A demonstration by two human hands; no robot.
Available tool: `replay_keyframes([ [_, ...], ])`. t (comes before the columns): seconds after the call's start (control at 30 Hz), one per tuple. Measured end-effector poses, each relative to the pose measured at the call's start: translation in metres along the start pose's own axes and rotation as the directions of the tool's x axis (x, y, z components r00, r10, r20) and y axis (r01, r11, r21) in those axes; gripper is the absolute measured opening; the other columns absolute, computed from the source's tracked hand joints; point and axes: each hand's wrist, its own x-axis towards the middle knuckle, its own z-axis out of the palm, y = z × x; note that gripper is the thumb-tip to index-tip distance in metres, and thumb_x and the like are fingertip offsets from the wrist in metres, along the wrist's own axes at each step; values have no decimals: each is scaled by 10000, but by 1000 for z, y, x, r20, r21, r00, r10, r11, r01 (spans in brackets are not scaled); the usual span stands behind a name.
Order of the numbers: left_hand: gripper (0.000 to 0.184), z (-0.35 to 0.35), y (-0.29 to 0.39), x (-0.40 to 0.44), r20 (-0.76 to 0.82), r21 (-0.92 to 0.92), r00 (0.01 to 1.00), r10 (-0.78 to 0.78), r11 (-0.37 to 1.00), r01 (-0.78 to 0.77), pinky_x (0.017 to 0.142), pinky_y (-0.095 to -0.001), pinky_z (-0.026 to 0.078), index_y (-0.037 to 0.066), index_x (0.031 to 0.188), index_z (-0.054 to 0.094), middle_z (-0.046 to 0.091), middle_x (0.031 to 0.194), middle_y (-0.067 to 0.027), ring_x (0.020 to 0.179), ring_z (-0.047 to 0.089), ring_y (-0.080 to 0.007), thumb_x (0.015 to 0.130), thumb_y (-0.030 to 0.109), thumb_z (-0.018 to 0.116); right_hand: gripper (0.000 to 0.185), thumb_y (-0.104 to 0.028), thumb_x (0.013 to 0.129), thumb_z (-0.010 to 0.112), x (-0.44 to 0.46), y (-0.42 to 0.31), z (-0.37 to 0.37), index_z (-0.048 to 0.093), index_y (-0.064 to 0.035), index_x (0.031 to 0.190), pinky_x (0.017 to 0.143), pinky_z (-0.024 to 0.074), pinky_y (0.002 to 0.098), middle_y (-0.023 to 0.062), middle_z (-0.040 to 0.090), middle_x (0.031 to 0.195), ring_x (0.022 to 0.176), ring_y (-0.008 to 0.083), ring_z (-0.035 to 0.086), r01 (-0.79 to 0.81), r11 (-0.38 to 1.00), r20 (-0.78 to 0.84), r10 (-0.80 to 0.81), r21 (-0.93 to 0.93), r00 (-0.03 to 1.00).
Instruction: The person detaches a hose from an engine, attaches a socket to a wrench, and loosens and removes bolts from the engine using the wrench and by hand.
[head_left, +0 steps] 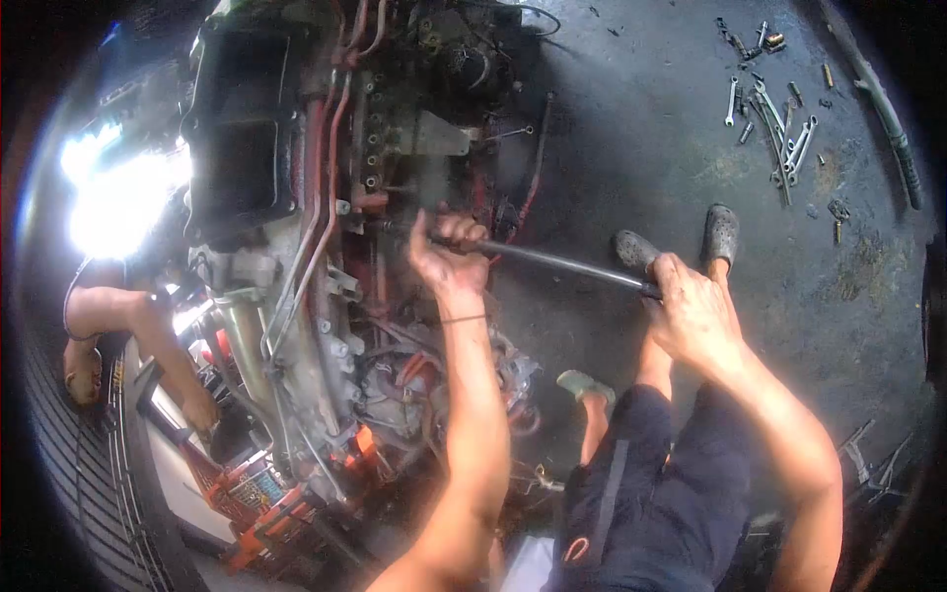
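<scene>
A long steel wrench bar (562,262) runs level from the engine's side out to the right. My left hand (452,255) is closed round its inner end, close against the engine (330,227). My right hand (691,306) wraps the dark outer end of the bar, above my legs. Between the hands the bar's shaft shows bare. Where the bar meets the engine is partly hidden by my left hand and blurred. Red and silver pipes (321,178) run along the engine just left of my left hand.
Several combination wrenches (784,148) and sockets (745,133) lie on the dark floor at upper right. A hose-like bar (893,148) lies near the right edge. Another person's arm (158,321) reaches in at left, by a bright light (118,202). Another person's foot (586,385) stands near the engine.
</scene>
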Motion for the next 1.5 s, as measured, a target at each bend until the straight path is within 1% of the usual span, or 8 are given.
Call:
replay_keyframes([
  [0.1,262,-31,0,18,388,-134,917,-97,978,160,503,-265,356,53,985,618,527,748,-14,544,428,-108,901,301,608,350,-236,858,634,11,11,-1,548,36,1060,809,486,464,252,631,848,855,398,638,-83,986,220,49,148,974],
  [0.43,221,21,-23,-9,-202,-63,978,56,996,-70,670,-350,420,49,926,599,533,704,-26,687,506,-150,894,266,623,354,-241,853,637,13,-3,-8,570,75,999,867,472,472,299,621,943,942,434,621,-69,998,126,67,11,990],
  [0.53,223,-21,-13,11,-36,-52,999,-30,998,28,595,-311,408,61,871,576,510,683,-20,623,486,-140,894,276,631,257,-175,886,601,23,-6,-16,577,68,966,841,477,484,276,640,953,962,443,620,-174,983,245,154,62,957],
  [0.6,248,-54,-10,30,566,-216,810,-157,919,329,538,-278,382,62,881,562,480,660,-15,612,463,-132,878,296,645,288,-188,887,597,28,10,-12,570,83,980,846,487,483,316,611,1026,999,435,603,-253,954,462,154,160,874],
  [0.9,270,-1,-22,-2,-46,-92,996,-73,993,68,715,-339,420,59,902,605,569,756,-68,757,541,-209,844,318,659,294,-201,904,585,27,3,-10,546,64,1025,867,473,500,301,625,991,1041,439,590,-166,983,313,134,77,940],
  [1.03,348,-36,-17,15,606,-239,794,-50,941,241,525,-248,331,48,874,580,517,690,-10,577,437,-102,870,391,640,467,-353,961,494,29,14,-10,569,63,1158,963,401,504,288,632,1033,1157,408,535,-295,944,541,171,150,823],
  [1.4,369,7,-22,0,-147,-109,989,-32,994,16,600,-320,366,47,892,573,475,680,-33,640,434,-171,830,401,656,387,-290,932,567,27,3,-4,547,61,1094,804,488,485,273,651,941,939,433,631,-144,989,338,132,12,932],
  [1.5,360,-27,-16,12,429,-337,901,-74,911,235,472,-264,286,65,836,578,394,552,24,484,327,-116,831,417,653,600,-420,945,526,37,28,2,504,85,1269,869,476,485,313,647,1002,989,479,615,-398,894,685,159,205,711],
])
